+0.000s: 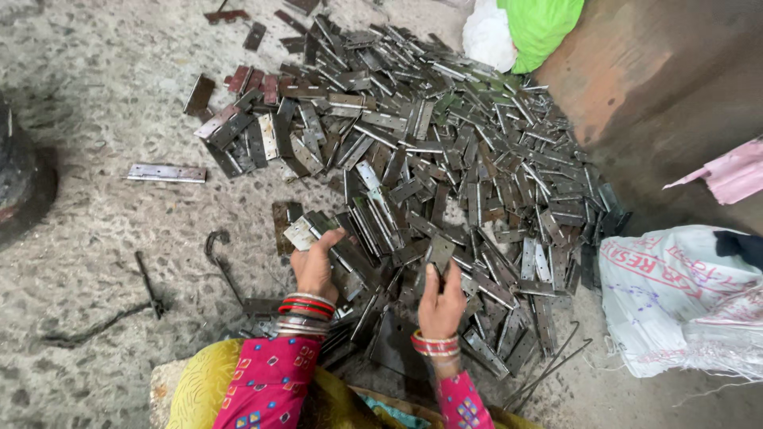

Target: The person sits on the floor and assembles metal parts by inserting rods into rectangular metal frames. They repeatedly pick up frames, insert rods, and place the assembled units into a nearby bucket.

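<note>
Left hand (315, 266): fingers closed on a pale hinge leaf (302, 233) at the near-left edge of the hinge pile (445, 151), long axis slanting away to the left. Right hand (441, 302): fingers pinching a dark hinge plate (439, 253) held upright just above the pile. Pile spreads away from both hands across the speckled floor (95, 222). White sack (683, 294) at right.

Heap of hinge plates (445, 151) noted as dull grey metal, some rust-brown, a few faintly shiny. Floor (87, 214) seen as rough, speckled concrete, matt. Sack (675, 298) recorded as woven white plastic; sleeve (270, 381) as patterned pink cloth; bangles (306, 306) glossy.
</note>
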